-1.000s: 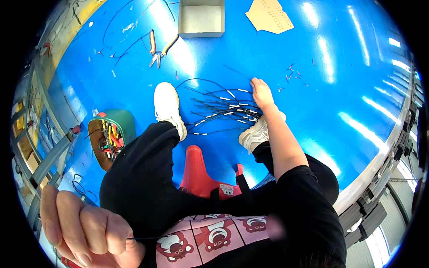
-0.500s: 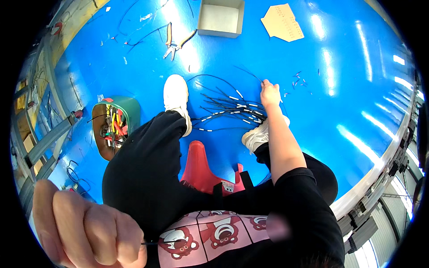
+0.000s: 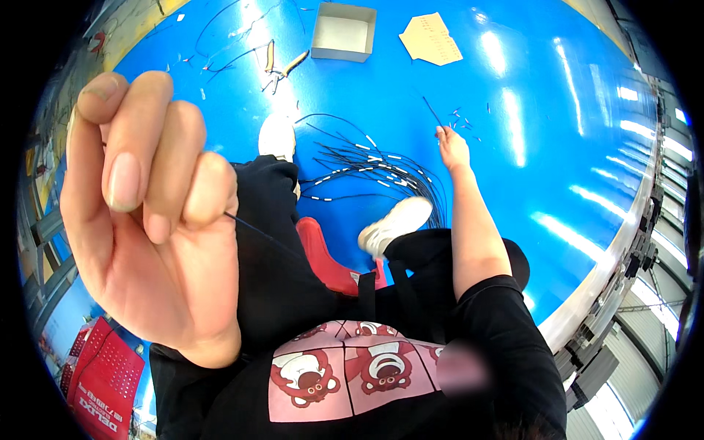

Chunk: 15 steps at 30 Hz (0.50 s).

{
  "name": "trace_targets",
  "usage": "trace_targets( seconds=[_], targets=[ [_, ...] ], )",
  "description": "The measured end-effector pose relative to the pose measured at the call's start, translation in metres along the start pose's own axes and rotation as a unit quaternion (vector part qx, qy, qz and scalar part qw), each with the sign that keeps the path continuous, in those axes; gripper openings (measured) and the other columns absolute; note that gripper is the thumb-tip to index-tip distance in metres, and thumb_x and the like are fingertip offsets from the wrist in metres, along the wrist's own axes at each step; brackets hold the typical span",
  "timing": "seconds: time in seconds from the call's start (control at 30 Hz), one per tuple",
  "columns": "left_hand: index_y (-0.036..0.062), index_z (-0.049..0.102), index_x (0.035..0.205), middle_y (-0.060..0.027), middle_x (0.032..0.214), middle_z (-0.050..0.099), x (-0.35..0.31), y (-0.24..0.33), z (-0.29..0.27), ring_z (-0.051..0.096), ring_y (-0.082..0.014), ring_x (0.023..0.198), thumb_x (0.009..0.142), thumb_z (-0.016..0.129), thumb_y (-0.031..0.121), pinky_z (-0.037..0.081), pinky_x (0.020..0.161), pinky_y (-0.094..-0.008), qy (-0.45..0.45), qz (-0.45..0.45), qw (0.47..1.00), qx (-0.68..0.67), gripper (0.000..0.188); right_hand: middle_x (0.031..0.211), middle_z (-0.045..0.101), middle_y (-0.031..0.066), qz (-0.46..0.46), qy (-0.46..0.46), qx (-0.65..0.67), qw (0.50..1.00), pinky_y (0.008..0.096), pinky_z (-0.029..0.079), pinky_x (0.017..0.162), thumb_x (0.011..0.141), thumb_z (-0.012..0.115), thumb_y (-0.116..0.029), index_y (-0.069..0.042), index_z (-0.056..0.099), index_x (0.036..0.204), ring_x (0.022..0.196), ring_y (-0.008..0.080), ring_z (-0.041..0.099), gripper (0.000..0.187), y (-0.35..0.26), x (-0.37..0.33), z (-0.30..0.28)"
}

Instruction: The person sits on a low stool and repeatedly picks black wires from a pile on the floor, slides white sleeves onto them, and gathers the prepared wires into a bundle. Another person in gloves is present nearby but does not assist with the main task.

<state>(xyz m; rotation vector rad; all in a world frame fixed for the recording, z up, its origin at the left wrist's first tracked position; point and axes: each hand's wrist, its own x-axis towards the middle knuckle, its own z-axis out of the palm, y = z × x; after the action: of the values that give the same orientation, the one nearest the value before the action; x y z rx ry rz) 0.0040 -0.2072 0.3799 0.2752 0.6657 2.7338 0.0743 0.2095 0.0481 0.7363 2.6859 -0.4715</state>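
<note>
My left hand (image 3: 161, 220) is raised close to the camera with its fingers curled in. A thin black wire (image 3: 253, 229) comes out from under its little finger and runs down toward my lap. Farther off, my right hand (image 3: 455, 150) pinches one end of a black wire (image 3: 431, 111) whose tip points up and left. On the blue floor between my feet lies a loose bundle of black wires (image 3: 367, 165) with white marker sleeves. Small cut pieces (image 3: 463, 121) are scattered just beyond my right hand.
Yellow-handled pliers (image 3: 286, 70), a grey open box (image 3: 341, 55) and a tan cardboard sheet (image 3: 433, 42) lie at the far side. A red plastic stool (image 3: 323, 257) stands under me. My right shoe (image 3: 400, 224) is beside the wires. A red perforated case (image 3: 110, 374) is at lower left.
My left hand has risen and turned, and now covers the tool bin seen before. My right hand has shifted slightly with the wire. My right foot has moved left and nearer.
</note>
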Motion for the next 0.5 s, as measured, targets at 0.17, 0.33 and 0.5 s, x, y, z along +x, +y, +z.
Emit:
trace_targets(
  seconds=[0.17,0.33,0.5],
  targets=[
    [0.0018,0.042,0.098,-0.0018,0.08,0.04,-0.006,0.009,0.019,0.03,-0.0085,0.057,0.1,0.042,0.006,0.024,0.052,-0.0253,0.056,0.013,0.998,0.0,0.004,0.105,0.064,0.0178,-0.165,-0.005,-0.013,0.986,0.0473,0.051,0.084,0.084,0.049,-0.006,-0.009,0.061,0.108,0.098,0.0383,0.062,0.027,-0.018,-0.013,0.035],
    [0.0064,0.037,0.083,-0.0009,0.069,0.041,0.003,0.006,0.016,0.029,-0.0075,0.051,0.097,0.045,0.001,0.024,0.048,-0.0247,0.164,-0.017,0.986,0.0,0.017,0.09,0.069,0.0149,-0.106,-0.094,0.012,0.99,0.0457,0.051,0.076,0.088,0.061,-0.022,-0.011,0.066,0.095,0.089,0.0361,0.065,0.014,-0.04,-0.022,0.066],
    [0.0082,0.037,0.083,-0.0015,0.069,0.039,0.02,-0.007,0.017,0.027,-0.0075,0.049,0.093,0.04,-0.007,0.019,0.044,-0.0245,0.202,-0.029,0.979,-0.031,0.018,0.087,0.069,0.0133,-0.158,-0.144,0.042,0.976,0.0451,0.051,0.074,0.083,0.064,-0.022,-0.011,0.067,0.09,0.086,0.0342,0.066,0.013,-0.069,-0.015,0.104]
  ],
)
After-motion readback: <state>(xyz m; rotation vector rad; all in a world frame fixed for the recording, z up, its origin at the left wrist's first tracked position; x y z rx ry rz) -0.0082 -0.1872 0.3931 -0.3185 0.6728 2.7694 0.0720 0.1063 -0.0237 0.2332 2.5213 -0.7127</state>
